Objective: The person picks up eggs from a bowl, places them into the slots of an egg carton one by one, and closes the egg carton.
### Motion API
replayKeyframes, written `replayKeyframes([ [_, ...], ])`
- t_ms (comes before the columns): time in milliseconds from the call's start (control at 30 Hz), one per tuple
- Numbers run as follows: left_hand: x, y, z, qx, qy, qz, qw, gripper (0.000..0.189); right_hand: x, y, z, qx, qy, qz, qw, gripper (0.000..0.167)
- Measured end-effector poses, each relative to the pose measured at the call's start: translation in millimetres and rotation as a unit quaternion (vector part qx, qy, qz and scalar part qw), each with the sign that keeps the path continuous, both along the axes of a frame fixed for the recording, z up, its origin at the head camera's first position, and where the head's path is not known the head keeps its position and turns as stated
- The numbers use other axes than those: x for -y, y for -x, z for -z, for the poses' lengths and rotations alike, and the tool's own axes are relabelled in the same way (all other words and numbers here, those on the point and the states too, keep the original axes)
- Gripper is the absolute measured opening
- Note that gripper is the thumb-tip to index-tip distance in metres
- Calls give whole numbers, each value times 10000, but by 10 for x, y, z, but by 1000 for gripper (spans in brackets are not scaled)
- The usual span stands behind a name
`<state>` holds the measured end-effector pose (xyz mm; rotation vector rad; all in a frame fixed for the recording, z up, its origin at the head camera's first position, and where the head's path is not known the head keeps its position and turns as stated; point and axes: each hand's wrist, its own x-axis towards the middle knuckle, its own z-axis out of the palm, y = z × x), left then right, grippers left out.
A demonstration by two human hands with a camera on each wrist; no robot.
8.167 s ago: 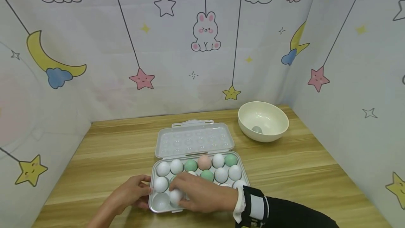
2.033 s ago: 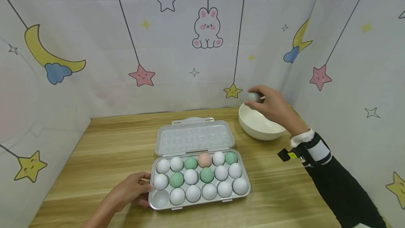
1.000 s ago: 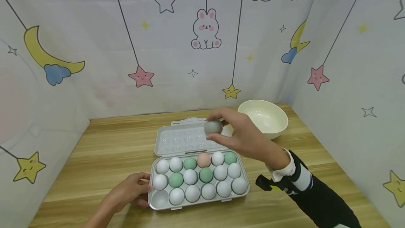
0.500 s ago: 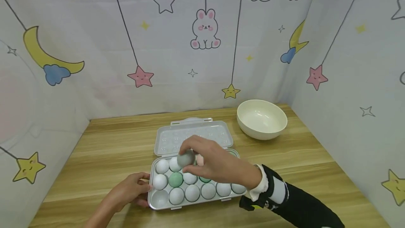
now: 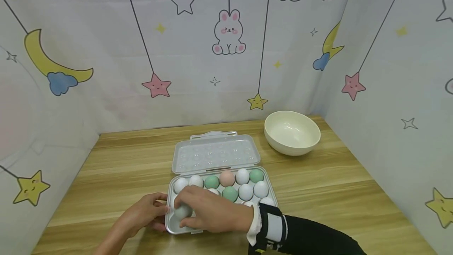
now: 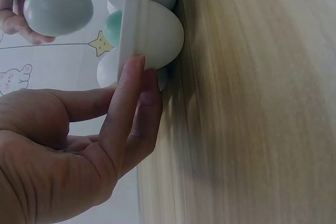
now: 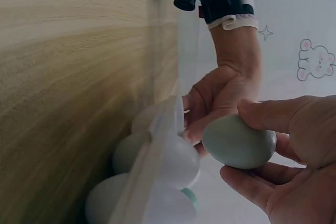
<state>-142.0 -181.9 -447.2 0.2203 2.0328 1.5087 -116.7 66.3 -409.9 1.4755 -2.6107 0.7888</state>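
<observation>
A plastic egg carton (image 5: 170, 229) lies on the table with its lid folded back, its cups filled with white, green and peach eggs. My left hand (image 5: 143, 213) grips the carton's left edge; in the left wrist view, the thumb and fingers (image 6: 122, 100) pinch the rim from both sides. Between the thumb and fingers of my right hand (image 5: 216, 211) is a pale grey-green egg (image 7: 239, 141), held just above the front left cup in the head view. That hand hides several eggs in the front and middle rows.
A cream bowl (image 5: 286, 148) stands at the back right of the wooden table (image 5: 134, 160), with no egg visible inside. The carton's clear lid (image 5: 216, 154) lies flat behind it. A printed white curtain (image 5: 198, 70) surrounds the table.
A grey egg seen earlier in the bowl has been lifted out by my right hand. It has travelled left and down to the carton's front left corner. My left hand has kept its grip.
</observation>
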Motion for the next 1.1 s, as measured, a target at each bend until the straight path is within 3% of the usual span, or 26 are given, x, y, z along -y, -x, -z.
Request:
replayKeyframes([
  [300, 2, -10, -9, 8, -37, 48, 10000, 49, 150, -26, 227, -423, -384, 229, 9981, 34],
  [600, -3, 4, 8, -17, 0, 35, 10000, 50, 193, -27, 343, -1036, -642, -7, 9925, 32],
  [933, 2, -1, 6, -32, -13, 23, 10000, 52, 198, 2, 395, -710, -698, -222, 9948, 26],
  [1100, 2, -7, -9, -12, 15, -13, 10000, 52, 204, 17, 410, -790, -765, -295, 9935, 20],
])
